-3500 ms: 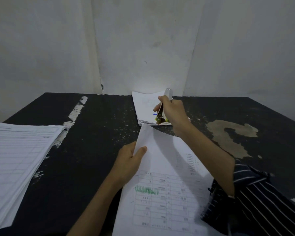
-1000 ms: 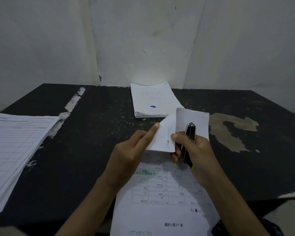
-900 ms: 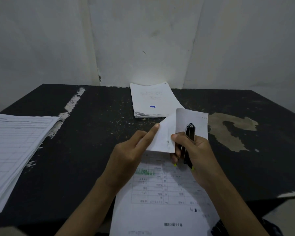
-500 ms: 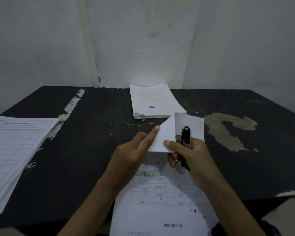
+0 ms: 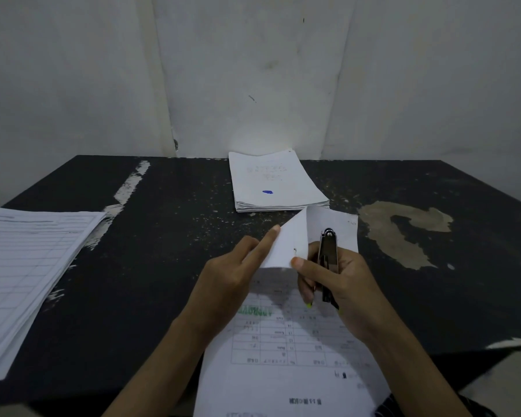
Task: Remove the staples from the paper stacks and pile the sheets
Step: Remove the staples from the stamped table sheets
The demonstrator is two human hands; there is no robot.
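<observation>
Against half a second ago we note little change: left hand [image 5: 232, 266] and right hand [image 5: 340, 278] pinch the folded corner of the stapled sheets [image 5: 283, 356] at the table [image 5: 163, 266] edge; the right also clasps the staple remover [image 5: 328, 251]. The speck [image 5: 294, 251] is perhaps a staple.

1. Left hand [image 5: 229, 275] pinches the folded-back corner of the stapled sheets [image 5: 283, 350].
2. Right hand [image 5: 340, 281] grips the staple remover [image 5: 328, 260]; its thumb touches the corner.
3. Two paper piles lie on the black table [image 5: 163, 266]: far pile [image 5: 274, 182], left pile [image 5: 27, 266].
</observation>
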